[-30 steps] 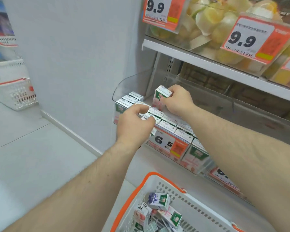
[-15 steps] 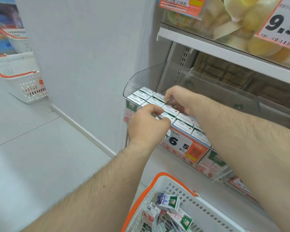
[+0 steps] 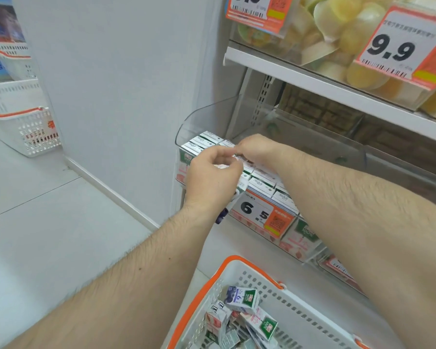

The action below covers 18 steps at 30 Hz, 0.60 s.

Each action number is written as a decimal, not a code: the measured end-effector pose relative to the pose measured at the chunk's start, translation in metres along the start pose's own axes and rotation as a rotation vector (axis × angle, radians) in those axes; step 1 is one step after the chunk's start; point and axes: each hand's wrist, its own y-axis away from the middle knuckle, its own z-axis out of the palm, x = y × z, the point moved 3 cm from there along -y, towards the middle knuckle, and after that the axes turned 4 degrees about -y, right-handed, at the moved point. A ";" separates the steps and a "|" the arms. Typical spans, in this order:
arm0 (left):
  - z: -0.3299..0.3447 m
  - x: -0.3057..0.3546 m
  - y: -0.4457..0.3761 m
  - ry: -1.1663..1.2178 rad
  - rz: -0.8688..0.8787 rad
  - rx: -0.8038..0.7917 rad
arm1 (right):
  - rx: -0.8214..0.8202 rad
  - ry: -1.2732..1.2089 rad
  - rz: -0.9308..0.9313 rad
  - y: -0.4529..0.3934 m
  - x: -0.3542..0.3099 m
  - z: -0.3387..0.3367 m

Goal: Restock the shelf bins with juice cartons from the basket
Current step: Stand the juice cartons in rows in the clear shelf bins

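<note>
A clear shelf bin (image 3: pixel 212 117) holds rows of white, green and pink juice cartons (image 3: pixel 262 187) standing upright. My left hand (image 3: pixel 212 180) hovers at the bin's front left, its fingers curled round a carton whose blue end (image 3: pixel 222 219) shows below the wrist. My right hand (image 3: pixel 257 149) reaches in from the right, its bent fingertips pinching the top of a carton in the back row. The fingertips of both hands almost meet. Below, a white basket with an orange rim (image 3: pixel 199 298) holds several loose cartons (image 3: pixel 242 298).
A 6.5 price tag (image 3: pixel 259 215) hangs on the bin's front. An upper shelf (image 3: pixel 312 79) with jelly cups and 9.9 tags juts out overhead. A white wall panel (image 3: pixel 124 84) stands left of the bin. Stacked white baskets (image 3: pixel 30 132) sit on the floor far left.
My right hand has lowered its upright carton into the back row and stays on it. My left hand has shifted slightly towards the right hand. The view has moved closer.
</note>
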 end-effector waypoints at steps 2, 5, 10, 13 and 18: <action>0.005 0.008 0.007 0.099 -0.007 0.006 | 0.237 0.054 -0.114 0.015 -0.004 -0.012; 0.017 0.015 0.022 0.185 -0.068 -0.048 | 0.593 -0.183 -0.256 0.064 0.000 -0.035; 0.043 0.019 0.056 0.268 -0.202 -0.193 | 0.651 -0.506 -0.370 0.175 0.029 -0.043; 0.058 0.021 0.080 0.293 -0.252 -0.282 | 0.624 -0.539 -0.351 0.220 0.059 -0.037; 0.075 0.029 0.115 0.319 -0.259 -0.370 | 0.522 -0.710 -0.208 0.264 0.106 -0.022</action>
